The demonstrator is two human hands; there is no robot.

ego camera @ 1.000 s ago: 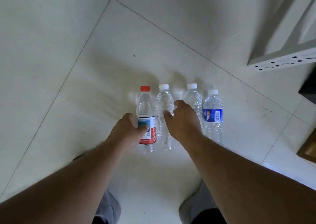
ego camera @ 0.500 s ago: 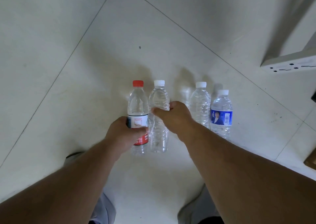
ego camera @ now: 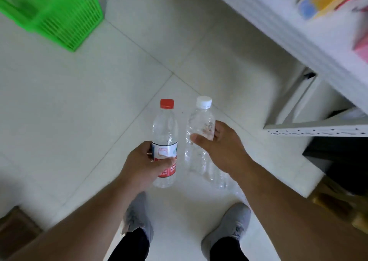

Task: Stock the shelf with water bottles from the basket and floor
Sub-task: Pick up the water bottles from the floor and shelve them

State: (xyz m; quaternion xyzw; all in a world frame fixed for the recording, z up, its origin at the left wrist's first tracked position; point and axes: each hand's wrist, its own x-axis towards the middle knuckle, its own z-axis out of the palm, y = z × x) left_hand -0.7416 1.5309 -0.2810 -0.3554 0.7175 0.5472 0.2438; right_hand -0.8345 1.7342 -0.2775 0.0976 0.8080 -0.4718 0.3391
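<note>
**A:** What does the head view show?

**B:** A person stands on a pale tiled floor (ego camera: 83, 109), looking down at both hands. The left hand (ego camera: 146, 165) is wrapped around the label of a red-capped bottle (ego camera: 165, 139). Its fingers (ego camera: 149, 155) are curled closed round the far side and the thumb presses across the front. The right hand (ego camera: 221, 147) grips a clear white-capped bottle (ego camera: 201, 133) at mid-body, closed the same way. Both bottles are held upright and just beside each other, above the person's grey shoes (ego camera: 229, 227).

**A:** Where do they need to go?

**B:** A white shelf (ego camera: 298, 47) runs along the right side, near the right hand, with colourful packets on an upper level. A green basket (ego camera: 65, 22) sits on the floor, well apart at upper left. Its contents cannot be made out.

**A:** How will the bottles handle?

**B:** They look full, so probably moderately heavy for one hand each. The thin plastic walls likely give a little under pressure, and the smooth clear one may be slippery. The label on the red-capped bottle probably offers better friction. A hold around the middle, as now, seems sound. Gripping near the cap would likely let the body swing.

**A:** Any fragility?

**B:** Little, by appearance. A drop would probably dent a bottle, not break it.
</note>
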